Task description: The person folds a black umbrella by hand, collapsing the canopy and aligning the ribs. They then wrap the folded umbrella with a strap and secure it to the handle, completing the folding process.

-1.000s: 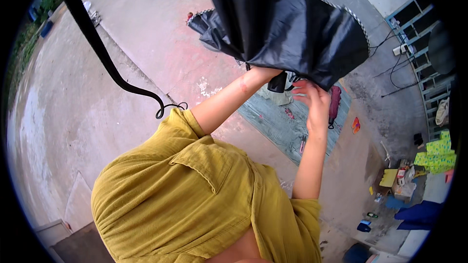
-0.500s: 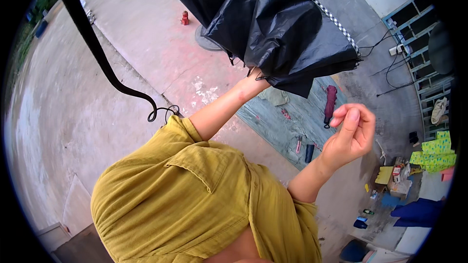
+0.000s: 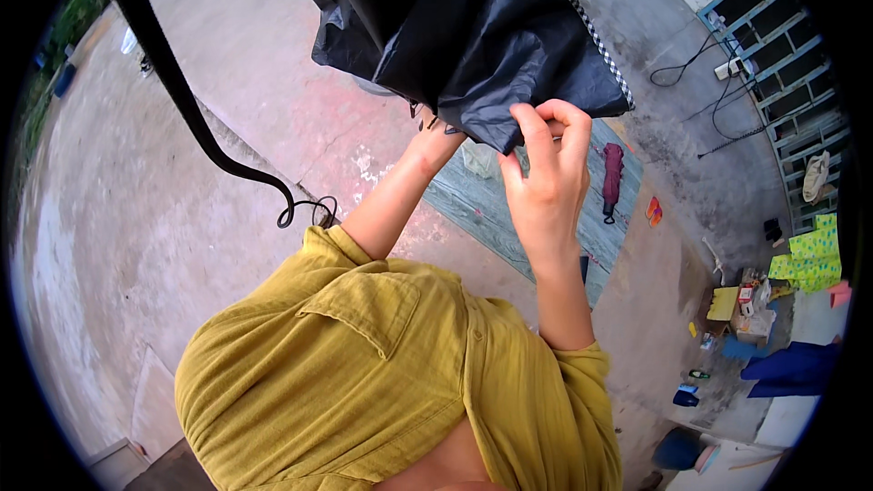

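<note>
A black umbrella [image 3: 473, 45] is held in the air, its thin, slightly glossy fabric creased into deep, uneven folds and edged with black-and-white checked trim [image 3: 582, 14]. In the view it covers the far part of the wood-grain mat [image 3: 482, 209], a flat blue-grey sheet on rough, stained concrete.

The left hand [image 3: 441, 132] reaches under the canopy by the mat's left corner. Its fingers are hidden by the cloth, so I cannot tell how they close; slim, dark rib ends show against the back of the hand. The right hand [image 3: 555, 159], in front of the middle of the mat, pinches the canopy's lower pointed fold between thumb and curled forefinger. From both hands the bulk of the umbrella spreads upward and away from the wearer, with its trimmed rim farthest from the grip.

On the mat's right side lies a slender maroon folded umbrella [image 3: 613, 173], its cloth gathered and wrinkled. Just off the mat's right edge is a small orange item [image 3: 654, 211]; well beyond that stands a blue metal lattice [image 3: 773, 73].
</note>
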Action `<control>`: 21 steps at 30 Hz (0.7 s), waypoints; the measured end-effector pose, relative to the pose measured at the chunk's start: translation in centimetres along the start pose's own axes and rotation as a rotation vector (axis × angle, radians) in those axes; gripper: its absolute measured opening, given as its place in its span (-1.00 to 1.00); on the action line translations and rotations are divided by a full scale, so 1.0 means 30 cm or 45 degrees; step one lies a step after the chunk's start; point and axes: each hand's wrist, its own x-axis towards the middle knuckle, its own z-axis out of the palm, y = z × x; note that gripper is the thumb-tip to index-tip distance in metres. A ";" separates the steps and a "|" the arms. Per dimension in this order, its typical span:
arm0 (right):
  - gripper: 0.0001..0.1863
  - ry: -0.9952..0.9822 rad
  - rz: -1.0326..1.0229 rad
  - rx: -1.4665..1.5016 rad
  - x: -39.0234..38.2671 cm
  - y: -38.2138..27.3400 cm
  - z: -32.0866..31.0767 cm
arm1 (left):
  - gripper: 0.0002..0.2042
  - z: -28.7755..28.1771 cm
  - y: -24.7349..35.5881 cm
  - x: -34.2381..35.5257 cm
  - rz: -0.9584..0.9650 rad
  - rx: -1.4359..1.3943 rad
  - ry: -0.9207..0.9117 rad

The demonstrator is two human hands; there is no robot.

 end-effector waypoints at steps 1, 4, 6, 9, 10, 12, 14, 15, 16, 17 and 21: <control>-0.63 0.070 -0.017 0.051 -0.017 0.032 0.021 | -0.55 -0.001 0.003 -0.003 -0.006 0.010 0.004; -0.75 0.206 -0.413 0.230 -0.048 -0.009 0.054 | -0.55 -0.012 0.001 0.001 -0.014 0.023 -0.004; -0.77 -0.008 -0.421 0.354 -0.077 -0.028 0.040 | -0.55 -0.017 -0.001 -0.004 -0.019 0.028 -0.012; -0.80 -0.196 -0.402 0.608 -0.105 -0.045 -0.031 | -0.54 -0.013 -0.001 -0.003 0.000 0.040 -0.017; -0.81 -0.242 -0.399 0.689 -0.098 -0.046 -0.064 | -0.54 -0.005 -0.003 0.001 0.004 0.041 -0.022; -0.71 0.145 -0.355 0.564 -0.029 0.000 -0.130 | -0.54 -0.038 -0.005 -0.013 -0.007 0.082 0.008; -0.58 0.552 -0.111 0.443 0.082 0.124 -0.176 | -0.54 -0.051 0.008 -0.013 -0.005 0.102 0.020; -0.52 0.488 -0.036 0.357 0.161 0.180 -0.197 | -0.53 -0.058 0.010 -0.015 -0.010 0.116 0.028; -0.47 0.424 0.053 0.230 0.209 0.246 -0.221 | -0.53 -0.029 -0.003 -0.002 -0.003 0.096 0.003; -0.48 0.209 0.126 0.065 0.230 0.302 -0.236 | -0.53 -0.019 0.001 0.000 0.003 0.099 -0.001; -0.75 -0.711 0.449 0.779 0.227 0.415 -0.301 | -0.53 -0.033 0.000 -0.018 0.010 0.138 0.031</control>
